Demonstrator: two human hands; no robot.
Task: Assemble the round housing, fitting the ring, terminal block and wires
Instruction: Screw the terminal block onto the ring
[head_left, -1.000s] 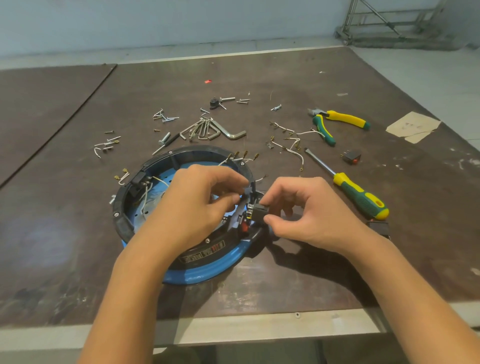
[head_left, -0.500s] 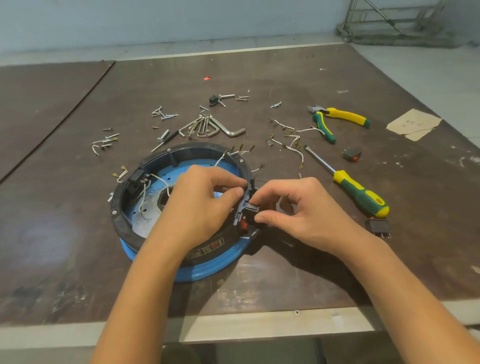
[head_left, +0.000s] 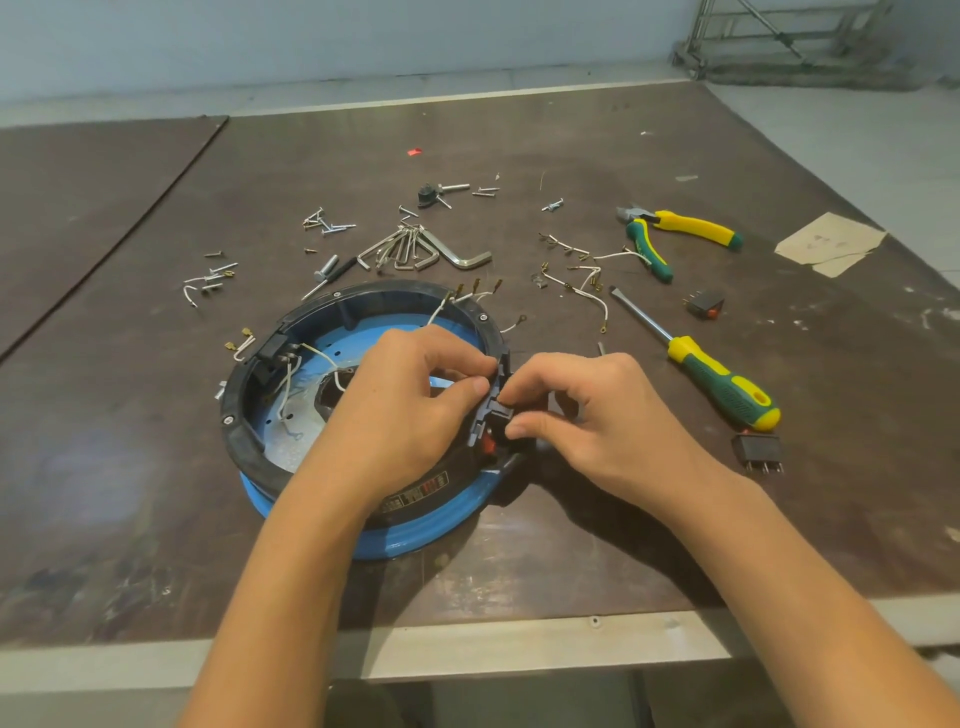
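At the housing's (head_left: 431, 532) 3 o'clock rim, the left hand (head_left: 395, 415) inside and right hand (head_left: 597, 415) outside pinch the upright block (head_left: 488, 415).

Your round housing (head_left: 415, 535) is bright blue round the bottom, with a pale silvery-blue floor inside, and the ring (head_left: 244, 452) is plain black. The ring's label (head_left: 415, 493) is black with red and white marks. The terminal block (head_left: 488, 415) is black too, with a little orange-red spot. The wires (head_left: 287, 387) are white with brassy tips. Your screwdriver (head_left: 722, 382) and pliers (head_left: 691, 228) match, both with yellow and green handles. The hex keys (head_left: 457, 254) are plain silver, the spare switch (head_left: 705, 304) is black with a red bit, the cardboard scrap (head_left: 831, 244) is tan, and your table (head_left: 675, 545) is a dark, blotchy brown with a pale edge.
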